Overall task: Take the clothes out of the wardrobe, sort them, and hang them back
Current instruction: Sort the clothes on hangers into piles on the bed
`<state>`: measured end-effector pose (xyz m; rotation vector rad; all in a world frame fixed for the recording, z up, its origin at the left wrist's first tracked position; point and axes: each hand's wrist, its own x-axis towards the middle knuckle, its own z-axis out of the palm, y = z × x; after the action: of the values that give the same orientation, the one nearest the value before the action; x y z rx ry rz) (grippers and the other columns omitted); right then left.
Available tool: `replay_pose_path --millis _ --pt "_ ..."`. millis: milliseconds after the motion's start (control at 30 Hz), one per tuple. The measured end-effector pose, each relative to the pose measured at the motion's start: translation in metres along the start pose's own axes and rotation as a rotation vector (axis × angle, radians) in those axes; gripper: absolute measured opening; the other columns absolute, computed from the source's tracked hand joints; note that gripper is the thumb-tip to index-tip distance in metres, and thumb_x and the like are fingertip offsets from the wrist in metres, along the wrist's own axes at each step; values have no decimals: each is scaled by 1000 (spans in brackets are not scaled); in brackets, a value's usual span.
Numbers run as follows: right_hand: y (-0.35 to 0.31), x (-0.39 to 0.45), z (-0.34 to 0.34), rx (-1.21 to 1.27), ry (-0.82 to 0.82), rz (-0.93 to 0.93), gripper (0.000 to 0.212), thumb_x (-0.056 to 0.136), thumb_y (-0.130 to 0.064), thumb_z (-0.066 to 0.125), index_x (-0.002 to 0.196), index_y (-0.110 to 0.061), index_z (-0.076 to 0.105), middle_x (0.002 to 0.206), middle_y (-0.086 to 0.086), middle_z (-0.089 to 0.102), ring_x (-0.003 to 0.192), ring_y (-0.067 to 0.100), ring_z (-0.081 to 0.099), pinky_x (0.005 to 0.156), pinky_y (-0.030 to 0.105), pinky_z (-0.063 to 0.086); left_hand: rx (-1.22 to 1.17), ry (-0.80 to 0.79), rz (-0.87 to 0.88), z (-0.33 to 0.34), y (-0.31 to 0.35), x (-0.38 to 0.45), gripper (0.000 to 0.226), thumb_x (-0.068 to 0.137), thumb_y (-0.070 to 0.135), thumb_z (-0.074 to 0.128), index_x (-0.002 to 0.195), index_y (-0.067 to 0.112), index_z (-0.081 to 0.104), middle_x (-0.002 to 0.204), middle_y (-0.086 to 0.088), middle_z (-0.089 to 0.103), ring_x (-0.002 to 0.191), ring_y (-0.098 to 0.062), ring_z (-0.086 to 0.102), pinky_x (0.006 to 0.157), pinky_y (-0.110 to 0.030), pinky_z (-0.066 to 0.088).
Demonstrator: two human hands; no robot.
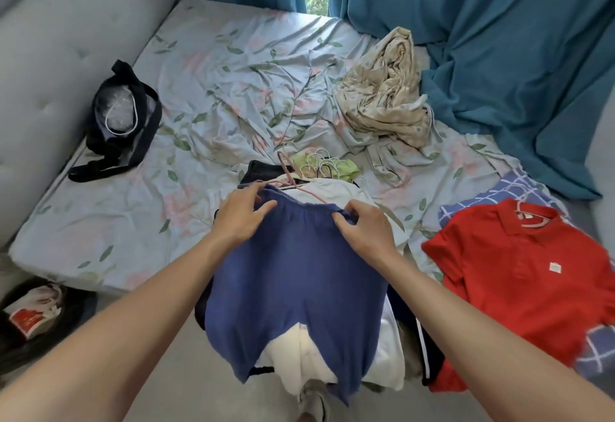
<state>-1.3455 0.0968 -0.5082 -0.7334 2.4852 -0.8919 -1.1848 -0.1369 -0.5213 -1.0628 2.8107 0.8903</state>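
Note:
A pair of blue shorts (293,288) hangs over the bed's front edge on top of a pile of clothes (336,351). My left hand (241,213) grips the left end of the waistband. My right hand (364,225) pinches its right end. A pink hanger (293,180) sticks out behind the waistband, among several white hangers (321,163). A red polo shirt (519,275) on a hanger lies to the right, over a blue checked garment (509,190).
The bed (206,88) has a crumpled floral sheet. A dark bag (121,118) lies at the left by the grey headboard (50,55). A cream bundle of cloth (386,95) sits at the back right under teal curtains (499,38). A dark bag (30,318) is on the floor.

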Motion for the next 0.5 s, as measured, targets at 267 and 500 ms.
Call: replay_pose_path --millis 267,500 --pt "-43 -126 -127 127 56 -182 34 84 -36 70 68 -12 53 61 2 53 63 20 55 60 41 47 24 293 118 -84 88 -148 45 95 39 70 133 21 52 125 -3 47 118 -26 50 97 -44 47" --pt "-93 -205 -195 68 -13 -405 33 79 -44 64 67 -15 54 60 -1 51 61 18 52 62 42 47 36 333 103 -146 132 -257 21 106 44 51 91 31 58 92 5 59 97 -27 58 76 -44 45"
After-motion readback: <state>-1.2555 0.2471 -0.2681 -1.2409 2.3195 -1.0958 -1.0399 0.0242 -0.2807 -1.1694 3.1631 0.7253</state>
